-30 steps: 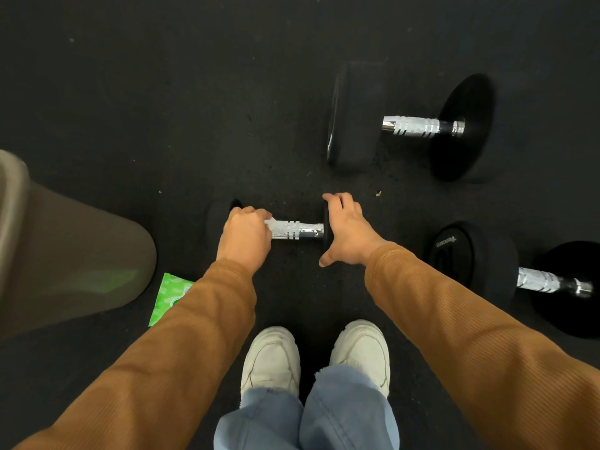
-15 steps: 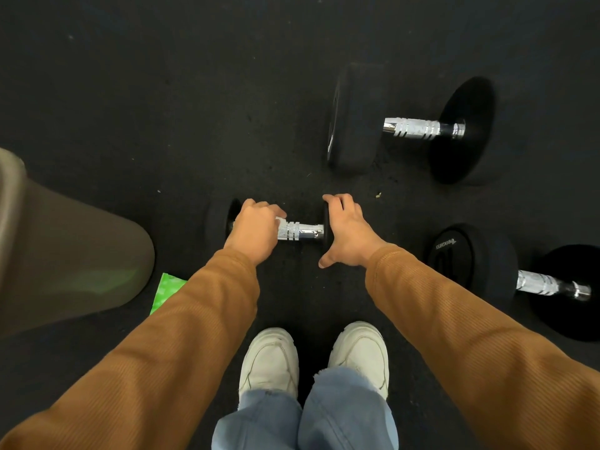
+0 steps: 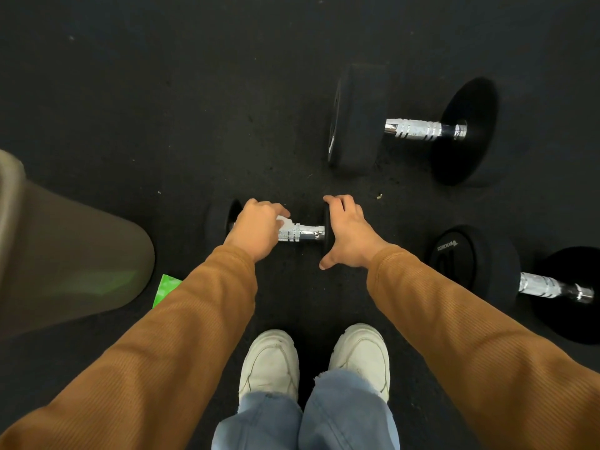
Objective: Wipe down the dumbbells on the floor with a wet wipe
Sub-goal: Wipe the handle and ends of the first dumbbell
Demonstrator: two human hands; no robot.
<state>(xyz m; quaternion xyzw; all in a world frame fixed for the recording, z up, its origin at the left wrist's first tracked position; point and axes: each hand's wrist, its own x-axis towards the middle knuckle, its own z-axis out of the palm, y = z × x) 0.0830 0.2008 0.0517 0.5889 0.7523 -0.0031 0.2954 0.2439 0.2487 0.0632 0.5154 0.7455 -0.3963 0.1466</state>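
Observation:
A small black dumbbell (image 3: 303,233) with a chrome handle lies on the dark floor in front of my feet. My left hand (image 3: 258,229) is closed around the left part of its handle, pressing a white wet wipe (image 3: 283,221) onto the metal. My right hand (image 3: 349,233) rests spread over the dumbbell's right head, steadying it. A large dumbbell (image 3: 412,128) lies farther back on the right. Another one (image 3: 539,284) lies at the right edge.
A grey-brown bin (image 3: 68,258) stands at the left. A green wipes packet (image 3: 166,287) pokes out beside it, partly hidden by my left sleeve. My white shoes (image 3: 313,362) stand just behind the small dumbbell. The floor is black rubber.
My left hand with the wipe has slid to the right along the handle, uncovering the left head. My right hand has stayed on the right head.

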